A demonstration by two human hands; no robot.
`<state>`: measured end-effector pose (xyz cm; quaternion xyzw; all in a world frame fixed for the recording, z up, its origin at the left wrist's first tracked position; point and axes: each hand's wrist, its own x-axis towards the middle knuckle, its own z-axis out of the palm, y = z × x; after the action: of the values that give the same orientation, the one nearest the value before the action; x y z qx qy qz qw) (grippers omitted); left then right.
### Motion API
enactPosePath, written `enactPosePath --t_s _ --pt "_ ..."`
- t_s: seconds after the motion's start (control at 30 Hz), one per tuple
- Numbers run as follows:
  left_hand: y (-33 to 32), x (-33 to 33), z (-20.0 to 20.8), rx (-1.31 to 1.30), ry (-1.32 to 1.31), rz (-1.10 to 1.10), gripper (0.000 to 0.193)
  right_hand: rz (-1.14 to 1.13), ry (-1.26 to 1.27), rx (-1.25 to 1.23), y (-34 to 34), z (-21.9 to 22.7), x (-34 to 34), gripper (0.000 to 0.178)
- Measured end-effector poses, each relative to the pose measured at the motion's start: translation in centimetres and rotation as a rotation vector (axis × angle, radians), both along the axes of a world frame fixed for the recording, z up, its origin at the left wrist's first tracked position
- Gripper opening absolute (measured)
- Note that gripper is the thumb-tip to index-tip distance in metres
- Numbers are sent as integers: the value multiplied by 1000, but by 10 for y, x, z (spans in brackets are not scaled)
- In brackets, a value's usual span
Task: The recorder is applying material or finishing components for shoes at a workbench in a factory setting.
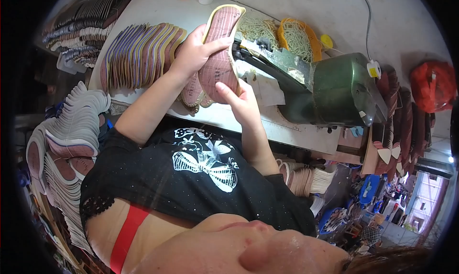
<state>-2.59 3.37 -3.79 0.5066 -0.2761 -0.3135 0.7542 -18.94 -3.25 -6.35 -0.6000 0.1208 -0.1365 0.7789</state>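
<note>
A long shoe insole [223, 49], pink plaid with yellow edging, is held up over the white worktable [138, 7]. My left hand [193, 56] grips its left edge at the middle, the thumb lying across it. With the thumb on its face, my right hand [243, 101] holds the lower right end, fingers behind. More insoles [192, 93] with stitched rims lie on the table just below my left hand, partly hidden. To the left stands a long row of similar insoles [138, 58], edges in yellow and blue.
Right of my hands is a green sewing machine [334, 87]. Behind it sit an orange basket [300, 37] of pale cord and a loose cord heap [258, 29]. Stacks of pale soles [79, 116] rise at my left; a red bag [432, 86] hangs at right.
</note>
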Motion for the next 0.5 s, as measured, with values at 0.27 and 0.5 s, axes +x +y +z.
enactPosePath --t_s 0.27,0.5 --pt "-40 29 -8 326 -192 87 48 -155 -54 239 -5 -1 12 35" --pt "-55 36 -16 245 -144 111 42 -217 -96 289 -1 9 18 34"
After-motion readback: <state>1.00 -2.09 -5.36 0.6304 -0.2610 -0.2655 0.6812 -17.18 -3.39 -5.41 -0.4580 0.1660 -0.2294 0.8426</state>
